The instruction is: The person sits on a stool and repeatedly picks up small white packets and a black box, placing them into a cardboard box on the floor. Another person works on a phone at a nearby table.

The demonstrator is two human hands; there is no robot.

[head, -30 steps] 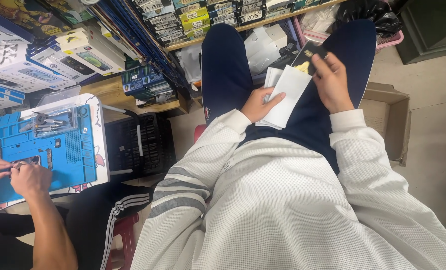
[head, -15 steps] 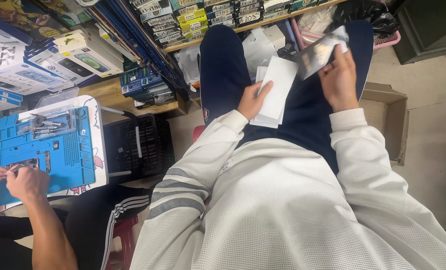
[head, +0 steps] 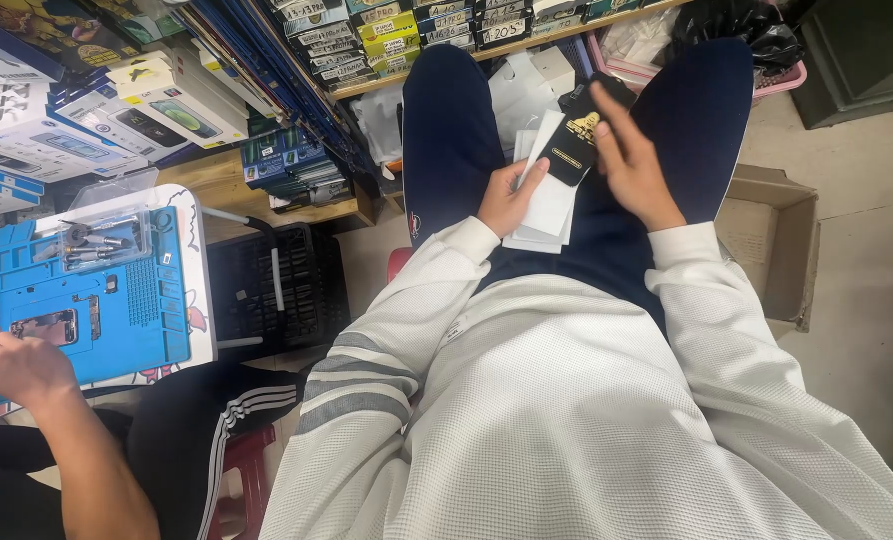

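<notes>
Since half a second ago your right hand [head: 632,165] has dropped the black packet [head: 574,145] onto the white stack [head: 547,195], fingers flat on it, not clamped. Left hand [head: 507,195] pinches the stack over your lap for support. Cardboard box [head: 777,235] on the tiled floor; shelves of boxed stock [head: 397,35] ahead.

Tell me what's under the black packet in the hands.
A stack of white packets held by the left hand lies beneath the black packet; the right hand touches it. Their faces underneath are covered.
</notes>
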